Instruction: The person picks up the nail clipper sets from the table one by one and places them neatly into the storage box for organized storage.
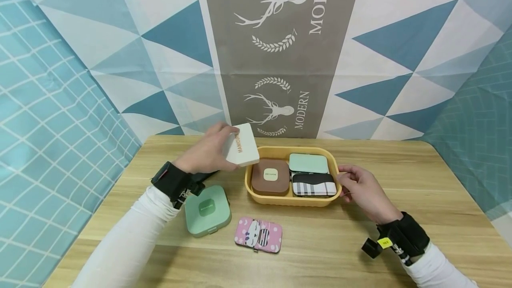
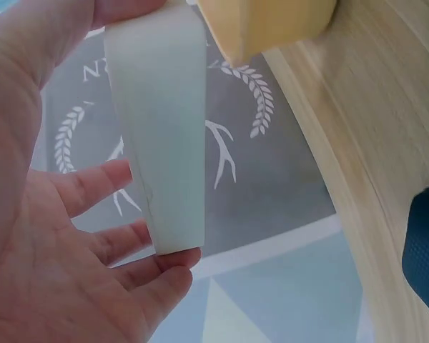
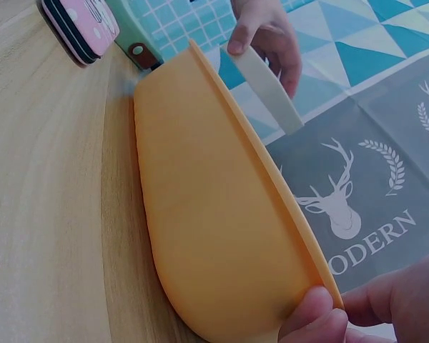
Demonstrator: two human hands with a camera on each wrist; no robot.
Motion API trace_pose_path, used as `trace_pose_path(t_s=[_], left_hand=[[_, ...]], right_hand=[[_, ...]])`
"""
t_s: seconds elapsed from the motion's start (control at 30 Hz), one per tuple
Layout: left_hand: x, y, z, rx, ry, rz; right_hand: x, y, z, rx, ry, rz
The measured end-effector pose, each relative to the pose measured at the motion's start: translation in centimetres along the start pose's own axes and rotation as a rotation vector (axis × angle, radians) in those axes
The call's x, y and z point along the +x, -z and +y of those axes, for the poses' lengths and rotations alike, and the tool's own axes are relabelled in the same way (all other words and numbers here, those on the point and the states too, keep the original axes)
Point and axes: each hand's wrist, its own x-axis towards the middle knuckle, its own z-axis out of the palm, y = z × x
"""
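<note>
A white square box (image 1: 242, 146) with "MANICURE" lettering is held by its edges in my left hand (image 1: 212, 150), raised above the left end of a yellow plastic basket (image 1: 294, 201). The left wrist view shows the thumb and fingers at opposite ends of the box (image 2: 164, 136). My right hand (image 1: 366, 188) pinches the basket's right rim; in the right wrist view the thumb and fingers meet over that rim (image 3: 300, 207). Inside the basket lie a brown square case (image 1: 260, 186), a mint case (image 1: 308, 163) and a black-and-white plaid case (image 1: 314, 188).
A green square case (image 1: 196, 219) lies on the wooden table (image 1: 340, 252) below the left hand. Beside it is a pink cat-print case (image 1: 272, 239). Something black (image 1: 206, 176) shows partly under the left hand. A patterned cloth wall (image 1: 276, 101) stands behind the table.
</note>
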Motion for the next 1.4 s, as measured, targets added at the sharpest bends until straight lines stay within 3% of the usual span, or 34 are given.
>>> trace_pose_path(t_s=[0.77,1.4], left_hand=[[1.1,-1.6,2.9,0.007,-0.064,-0.056],[1.9,-3.3,4.0,0.053,-0.128,-0.062]], right_hand=[[0.1,0.1,0.3,-0.01,0.007,0.009],[0.2,0.1,0.4,-0.004,0.005,0.004]])
